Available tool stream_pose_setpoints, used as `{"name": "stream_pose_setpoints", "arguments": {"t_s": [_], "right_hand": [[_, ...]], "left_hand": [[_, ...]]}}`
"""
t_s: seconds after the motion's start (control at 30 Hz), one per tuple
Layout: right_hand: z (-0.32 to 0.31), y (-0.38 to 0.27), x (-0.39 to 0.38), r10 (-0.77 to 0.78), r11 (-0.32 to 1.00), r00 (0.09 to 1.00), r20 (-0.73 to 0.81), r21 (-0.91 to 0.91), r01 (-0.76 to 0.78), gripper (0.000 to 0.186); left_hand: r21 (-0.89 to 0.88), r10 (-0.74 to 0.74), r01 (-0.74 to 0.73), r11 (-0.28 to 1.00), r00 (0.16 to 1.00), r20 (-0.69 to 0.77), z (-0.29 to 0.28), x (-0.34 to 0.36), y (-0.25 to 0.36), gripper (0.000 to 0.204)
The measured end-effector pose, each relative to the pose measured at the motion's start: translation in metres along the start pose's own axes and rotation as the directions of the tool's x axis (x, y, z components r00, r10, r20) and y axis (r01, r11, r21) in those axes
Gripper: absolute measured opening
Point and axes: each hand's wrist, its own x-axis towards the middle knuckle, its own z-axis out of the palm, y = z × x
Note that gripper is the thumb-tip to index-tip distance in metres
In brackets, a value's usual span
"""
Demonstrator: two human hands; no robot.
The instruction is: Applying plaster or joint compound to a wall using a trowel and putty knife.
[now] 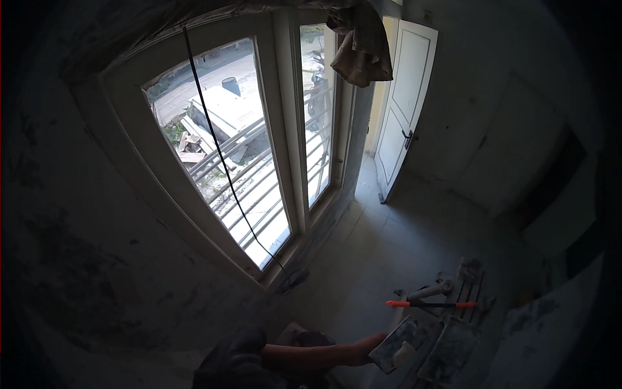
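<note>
My left forearm, in a dark sleeve at the shoulder, reaches across the lower edge toward the right. My left hand (369, 349) is closed at the near edge of a flat, rectangular plastering board (387, 353). The board is grey and smeared, and a pale lump (404, 353), which looks like plaster, sits on its face. The fingers are partly hidden by the board and the dim light. Just right of it is a dark rectangular tray or panel (453, 350) with a lighter rim. My right hand does not show.
A long orange-and-black tool (431, 305) lies across grey tubes and slats (466, 288) above the tiled floor (363, 259). Tall windows (285, 129) stand at left, a black cable (220, 149) hanging before them. A white door (408, 104) stands ajar; brown cloth (363, 52) hangs overhead.
</note>
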Motion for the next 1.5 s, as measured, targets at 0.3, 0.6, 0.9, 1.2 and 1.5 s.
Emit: {"name": "stream_pose_setpoints", "arguments": {"t_s": [0.3, 0.6, 0.9, 1.2, 1.5], "right_hand": [[-0.085, 0.034, -0.031, 0.1, 0.936, 0.973, -0.207, 0.353, -0.021, 0.012], [-0.071, 0.039, -0.022, 0.054, 0.931, 0.955, -0.293, 0.359, 0.058, 0.012], [-0.014, -0.043, -0.05, -0.118, 0.9, 0.985, -0.122, 0.406, 0.158, 0.017], [0.037, -0.026, -0.075, -0.548, 0.791, 0.804, -0.23, -0.453, 0.41, 0.019], [0.074, -0.04, -0.107, -0.694, 0.701, 0.567, -0.444, -0.598, 0.389, 0.044]], "left_hand": [[-0.212, -0.137, 0.162, 0.964, 0.982, 0.128, 0.017, 0.037, -0.026, 0.034], [0.024, 0.107, -0.107, 0.994, 0.994, 0.019, 0.012, 0.055, -0.052, 0.033], [-0.436, -0.313, 0.249, 0.864, 0.947, -0.078, 0.081, 0.033, 0.022, 0.034], [-0.388, -0.296, 0.272, 0.881, 0.955, -0.001, 0.135, 0.033, 0.046, 0.04], [-0.335, -0.333, 0.345, 0.877, 0.938, 0.095, 0.171, 0.009, 0.068, 0.048]]}}
